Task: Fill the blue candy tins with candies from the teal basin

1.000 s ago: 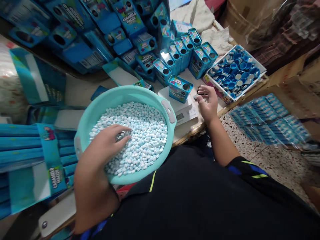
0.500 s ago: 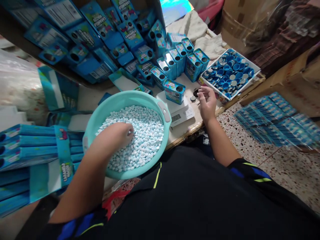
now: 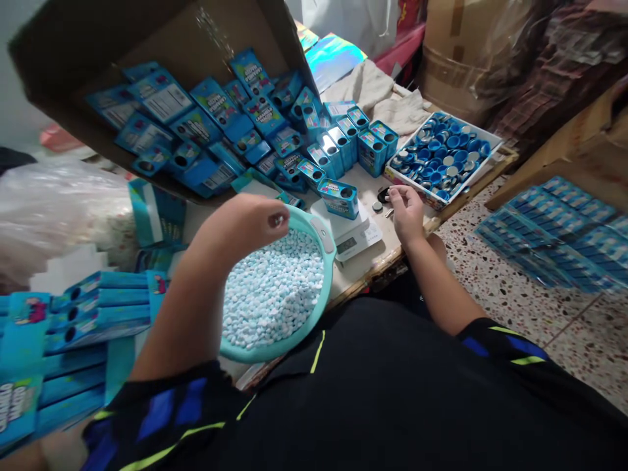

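The left hand (image 3: 245,226), spread among the small round pale-blue and white candies (image 3: 277,297) a second ago and then curled into them, is now lifted clear, closed in a fist over the round turquoise plastic bowl (image 3: 326,281). The small round silvery cap (image 3: 377,206), earlier at the right hand's (image 3: 407,212) fingertips, lies apart from them on the pale worktop (image 3: 350,275).
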Tool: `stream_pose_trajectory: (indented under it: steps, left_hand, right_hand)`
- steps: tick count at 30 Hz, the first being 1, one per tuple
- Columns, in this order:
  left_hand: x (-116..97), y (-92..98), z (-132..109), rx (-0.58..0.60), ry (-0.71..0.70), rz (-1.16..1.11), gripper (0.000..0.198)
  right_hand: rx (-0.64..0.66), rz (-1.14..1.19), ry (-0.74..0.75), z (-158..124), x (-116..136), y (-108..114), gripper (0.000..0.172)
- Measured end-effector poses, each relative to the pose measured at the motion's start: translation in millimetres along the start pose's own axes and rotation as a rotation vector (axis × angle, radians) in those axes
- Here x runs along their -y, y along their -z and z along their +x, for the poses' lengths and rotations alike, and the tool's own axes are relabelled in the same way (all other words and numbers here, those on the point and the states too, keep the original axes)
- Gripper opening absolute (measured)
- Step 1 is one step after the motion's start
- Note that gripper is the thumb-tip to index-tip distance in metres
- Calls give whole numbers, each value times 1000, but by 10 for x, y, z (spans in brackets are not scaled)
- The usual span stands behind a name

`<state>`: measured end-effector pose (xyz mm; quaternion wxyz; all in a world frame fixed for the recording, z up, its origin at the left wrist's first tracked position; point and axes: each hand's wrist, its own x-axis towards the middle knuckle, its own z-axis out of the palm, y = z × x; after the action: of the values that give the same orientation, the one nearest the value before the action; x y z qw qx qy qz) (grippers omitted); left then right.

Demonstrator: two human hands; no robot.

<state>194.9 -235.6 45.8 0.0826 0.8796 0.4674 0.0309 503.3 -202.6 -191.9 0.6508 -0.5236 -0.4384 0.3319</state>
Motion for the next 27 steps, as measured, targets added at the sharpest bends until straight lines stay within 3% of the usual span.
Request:
stream_pose_trajectory:
  steps: [4,8,15,21,24,27]
  left_hand:
    - [-194,-18,555,-184,-157,-49,19]
    - [-252,-243,965,-209,-294,-25,22]
    - [-146,-466,1128,-128,-317,-16,28]
    - [-192,-241,886,-197,-204,47,30]
    - [-196,-49,470,-198,-50,77,31]
    - [-147,10,-117,-91,134,106,33]
  right_hand:
    - [-3,1,-7,5,-6,-10,45]
    - [-27,-12,-15,1,7,-22,46]
    - [-8,-7,-54,30,3,-56,52]
    - [-29,19,-63,32,12,-78,49]
    - [-18,13,-81,21,32,-56,45]
    - [-10,13,-85,7,56,-19,41]
